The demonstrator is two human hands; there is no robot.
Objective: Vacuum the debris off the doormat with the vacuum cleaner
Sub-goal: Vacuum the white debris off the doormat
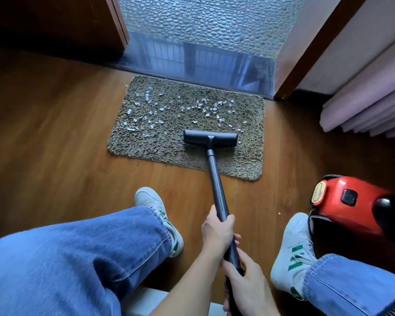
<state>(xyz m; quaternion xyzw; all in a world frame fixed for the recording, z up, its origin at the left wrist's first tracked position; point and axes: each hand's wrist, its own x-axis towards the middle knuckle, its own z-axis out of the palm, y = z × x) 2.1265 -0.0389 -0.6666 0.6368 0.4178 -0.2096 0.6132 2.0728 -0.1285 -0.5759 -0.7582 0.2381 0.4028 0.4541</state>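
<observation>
R hand (pixel 246 279), L hand (pixel 217 231) clenched on wand (pixel 217 185); nozzle (pixel 210 138) on doormat (pixel 146 147); no legible txt.

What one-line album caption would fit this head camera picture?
Both hands, left hand ahead of right hand, grip the vacuum wand, its floor head on a doormat strewn with white debris.

Vacuum head (pixel 210 138) on doormat (pixel 146 147), debris (pixel 169 108) beyond, canister (pixel 349 201) right.
</observation>
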